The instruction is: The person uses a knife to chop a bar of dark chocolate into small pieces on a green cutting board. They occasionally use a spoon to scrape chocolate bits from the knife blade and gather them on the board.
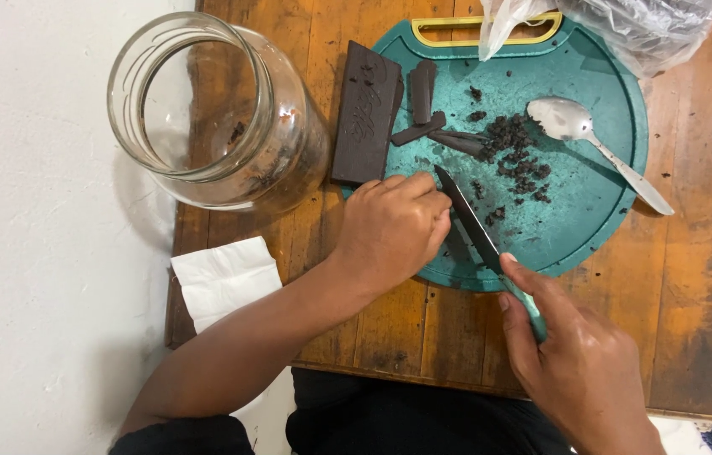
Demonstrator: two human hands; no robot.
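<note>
- Gripping a teal-handled knife [476,229], the right hand [579,362] angles the blade onto the green cutting board [600,194].
- Left hand [390,229] — fingers curled, resting at the board's near edge beside the blade.
- Beyond: dark chocolate bar [364,114], chopped pieces [514,156], spoon [592,143].
- Glass jar [213,114] — far left on the wooden table [693,278].

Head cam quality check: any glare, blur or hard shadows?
Head view: sharp overall, no motion blur on the left hand or right hand; bright highlights on the jar, spoon and plastic bag; soft shadow left of the jar; white floor looks nearly blown out.
</note>
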